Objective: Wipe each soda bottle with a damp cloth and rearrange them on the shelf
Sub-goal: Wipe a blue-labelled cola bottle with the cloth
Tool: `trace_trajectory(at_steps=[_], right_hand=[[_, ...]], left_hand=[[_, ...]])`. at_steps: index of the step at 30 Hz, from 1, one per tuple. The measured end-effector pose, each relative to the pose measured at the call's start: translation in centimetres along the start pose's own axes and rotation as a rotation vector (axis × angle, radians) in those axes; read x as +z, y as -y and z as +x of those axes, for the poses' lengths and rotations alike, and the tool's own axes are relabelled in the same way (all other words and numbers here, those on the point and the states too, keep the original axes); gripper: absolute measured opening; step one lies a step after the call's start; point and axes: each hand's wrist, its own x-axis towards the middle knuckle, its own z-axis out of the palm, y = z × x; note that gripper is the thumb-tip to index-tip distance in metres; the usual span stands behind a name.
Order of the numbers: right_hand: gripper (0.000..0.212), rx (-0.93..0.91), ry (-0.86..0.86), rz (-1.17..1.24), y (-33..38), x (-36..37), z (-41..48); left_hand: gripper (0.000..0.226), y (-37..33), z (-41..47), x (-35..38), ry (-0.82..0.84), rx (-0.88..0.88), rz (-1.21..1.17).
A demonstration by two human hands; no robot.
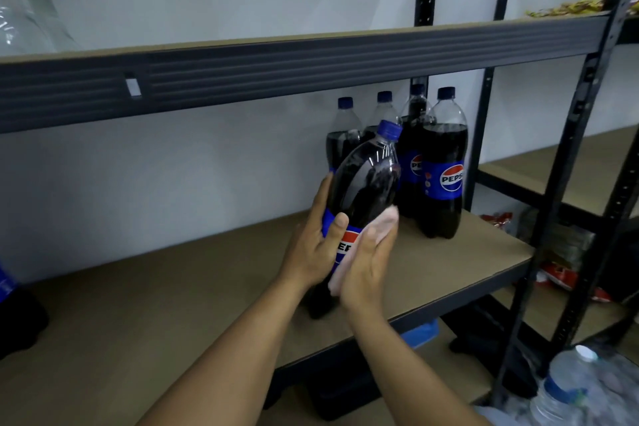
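We see a tall plastic soda bottle [366,183] held over a tan shelf [173,304] in a dark metal rack. The bottle leans, its blue screw cap pointing up and to the right and its base low and to the left. It is nearly full of dark cola, and the clear shoulder catches a dull shine. A blue label wraps its middle, with part of a round red, white and blue logo showing between the hands. We cannot tell whether its base touches the shelf board.

The left hand [314,245] grasps the bottle at the label, with the thumb across the front and the fingers curled round the far side. The right hand [366,266] lies flat along the bottle's right side, its fingers nearly straight, pressing a pale pink cloth [387,221] against the plastic. The cloth peeks out above the fingertips and below the heel of the palm.

Just behind, at the back right of the same shelf, the standing bottles [444,162] form a tight group of four, upright, with blue caps and matching blue labels. The front right one shows the full logo.

An upper shelf beam [311,62] crosses above. At the lower right, clear water bottles [567,387] with white caps sit low beside the rack.
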Motion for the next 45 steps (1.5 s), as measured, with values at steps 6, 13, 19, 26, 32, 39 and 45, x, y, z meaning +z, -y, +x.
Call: trace_trajectory(at_steps=[6,13,19,26,32,39,45], right_hand=[[0.041,-0.140,0.014,-0.193,10.6,-3.3,10.2],[0.016,-0.148,0.247,-0.254,12.6,-5.2,12.4],[0.009,-0.056,0.020,-0.242,12.4,-4.4,12.2],[0.024,0.033,0.367,-0.045,13.2,-6.0,12.9],[0.004,-0.092,0.044,-0.264,12.4,-4.4,12.1],[0.024,0.087,0.483,-0.019,13.7,-7.4,13.5],[0.018,-0.057,0.057,-0.317,11.7,-4.7,13.3]], left_hand=[[0.069,0.0,0.7,0.8,0.100,-0.019,0.004],[0.079,-0.3,0.7,1.6,0.141,-0.044,0.033],[0.073,-1.6,-0.4,3.1,0.037,-0.010,0.302],[0.085,-0.9,0.2,1.5,0.099,-0.063,0.077],[0.088,-2.1,-0.7,2.8,0.053,-0.031,0.301],[0.086,-1.3,0.4,1.5,0.137,-0.097,0.108],[0.092,-2.7,-0.8,3.8,-0.006,-0.059,0.394]])
